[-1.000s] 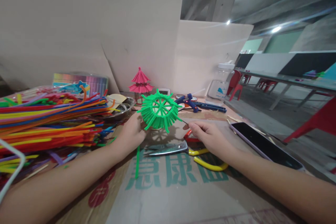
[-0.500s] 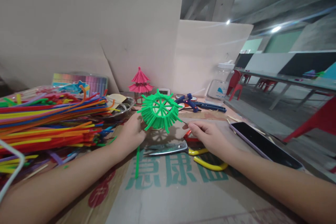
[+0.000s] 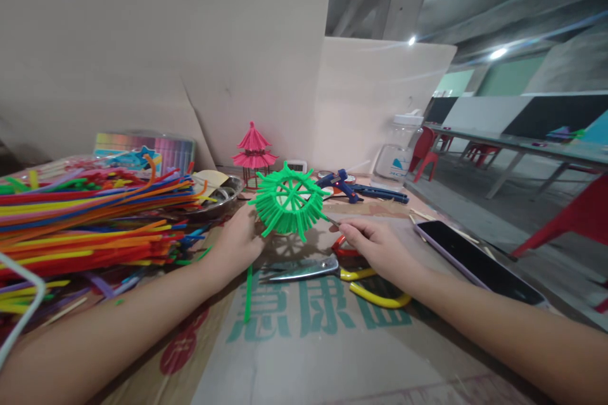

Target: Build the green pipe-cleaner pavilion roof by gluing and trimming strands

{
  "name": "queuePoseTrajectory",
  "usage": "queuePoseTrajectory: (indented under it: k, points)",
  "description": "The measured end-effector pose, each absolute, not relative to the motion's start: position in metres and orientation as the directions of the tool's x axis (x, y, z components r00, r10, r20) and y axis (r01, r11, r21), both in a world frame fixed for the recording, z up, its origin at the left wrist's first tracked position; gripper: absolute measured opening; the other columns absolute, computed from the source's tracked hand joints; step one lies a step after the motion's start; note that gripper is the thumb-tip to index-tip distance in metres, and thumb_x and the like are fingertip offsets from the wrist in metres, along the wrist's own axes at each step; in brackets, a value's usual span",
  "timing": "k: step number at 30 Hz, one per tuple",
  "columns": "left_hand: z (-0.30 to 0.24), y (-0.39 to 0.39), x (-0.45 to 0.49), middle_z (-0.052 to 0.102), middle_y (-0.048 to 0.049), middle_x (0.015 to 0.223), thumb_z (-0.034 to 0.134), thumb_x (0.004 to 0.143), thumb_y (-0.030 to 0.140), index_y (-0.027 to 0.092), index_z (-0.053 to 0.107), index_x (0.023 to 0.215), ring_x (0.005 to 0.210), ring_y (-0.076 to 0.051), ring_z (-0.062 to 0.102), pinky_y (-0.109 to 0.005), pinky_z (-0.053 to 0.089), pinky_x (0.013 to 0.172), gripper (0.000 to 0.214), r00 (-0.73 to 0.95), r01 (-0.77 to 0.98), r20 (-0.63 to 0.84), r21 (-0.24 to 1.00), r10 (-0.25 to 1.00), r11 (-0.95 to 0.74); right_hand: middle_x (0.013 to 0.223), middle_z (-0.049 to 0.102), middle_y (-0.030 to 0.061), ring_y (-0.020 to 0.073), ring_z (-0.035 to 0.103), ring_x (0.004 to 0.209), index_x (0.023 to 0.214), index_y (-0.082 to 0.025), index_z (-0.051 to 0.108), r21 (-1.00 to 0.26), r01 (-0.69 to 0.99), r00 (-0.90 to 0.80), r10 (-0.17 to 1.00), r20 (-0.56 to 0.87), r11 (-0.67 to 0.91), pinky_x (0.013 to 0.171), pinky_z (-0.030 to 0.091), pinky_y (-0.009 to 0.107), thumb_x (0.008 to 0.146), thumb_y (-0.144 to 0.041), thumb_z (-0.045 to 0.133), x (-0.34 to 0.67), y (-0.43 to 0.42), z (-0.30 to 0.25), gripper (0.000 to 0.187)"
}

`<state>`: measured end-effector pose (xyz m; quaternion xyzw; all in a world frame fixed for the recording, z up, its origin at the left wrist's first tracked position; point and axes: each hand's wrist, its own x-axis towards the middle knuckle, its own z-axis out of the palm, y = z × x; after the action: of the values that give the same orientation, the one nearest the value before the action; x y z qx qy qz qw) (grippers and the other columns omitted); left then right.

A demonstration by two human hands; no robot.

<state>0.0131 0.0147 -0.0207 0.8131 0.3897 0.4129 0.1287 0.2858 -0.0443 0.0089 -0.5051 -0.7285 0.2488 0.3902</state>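
My left hand [image 3: 236,242] holds up a round green pipe-cleaner structure [image 3: 287,200] above the cardboard-covered table [image 3: 304,342]; its fingers are closed on the piece's left underside. My right hand [image 3: 377,247] pinches a thin wire or stick [image 3: 331,220] whose tip touches the green piece's right side. Below the hands lie yellow-handled scissors [image 3: 332,269] and a loose green pipe cleaner [image 3: 247,293].
A big heap of coloured pipe cleaners [image 3: 90,221] fills the left. A pink pagoda model [image 3: 254,152], a metal dish [image 3: 223,193], a blue glue gun [image 3: 344,185] and a clear jug [image 3: 399,149] stand behind. A phone [image 3: 479,262] lies at the right. Red chairs [image 3: 570,221] stand beyond.
My right hand has crept slightly left and up, bringing the thin wire closer into the green piece. My left hand and the green piece have stayed still.
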Motion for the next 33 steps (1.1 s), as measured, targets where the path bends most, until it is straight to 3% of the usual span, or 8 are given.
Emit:
queuePoseTrajectory:
  k: [8, 24, 33]
  points:
    - [-0.019, 0.014, 0.014, 0.065, -0.0107, 0.118, 0.058, 0.078, 0.013, 0.019, 0.06, 0.117, 0.116, -0.029, 0.059, -0.048, 0.047, 0.103, 0.039, 0.344, 0.569, 0.603, 0.476, 0.72, -0.67, 0.09, 0.075, 0.0069, 0.0234, 0.068, 0.087, 0.093, -0.017, 0.074, -0.773, 0.527, -0.177, 0.935, 0.307, 0.354, 0.079, 0.051, 0.033, 0.094, -0.042, 0.044, 0.285, -0.046, 0.011, 0.039]
    - [-0.016, 0.011, 0.016, 0.065, -0.0103, 0.116, 0.058, 0.079, 0.014, 0.018, 0.061, 0.114, 0.116, -0.029, 0.059, -0.047, 0.048, 0.103, 0.035, 0.346, 0.551, 0.586, 0.505, 0.733, -0.664, 0.078, 0.073, 0.0037, 0.021, 0.067, 0.077, 0.093, -0.018, 0.075, -0.776, 0.532, -0.166, 0.94, 0.297, 0.339, 0.07, 0.051, 0.03, 0.095, -0.046, 0.043, 0.286, -0.046, 0.01, 0.042]
    - [-0.019, 0.013, 0.014, 0.065, -0.0104, 0.115, 0.059, 0.08, 0.016, 0.019, 0.06, 0.116, 0.114, -0.029, 0.06, -0.047, 0.048, 0.103, 0.035, 0.345, 0.568, 0.586, 0.492, 0.733, -0.66, 0.093, 0.077, 0.0062, 0.024, 0.069, 0.092, 0.088, -0.022, 0.075, -0.761, 0.524, -0.189, 0.923, 0.336, 0.384, 0.083, 0.052, 0.035, 0.092, -0.043, 0.047, 0.286, -0.044, 0.009, 0.036]
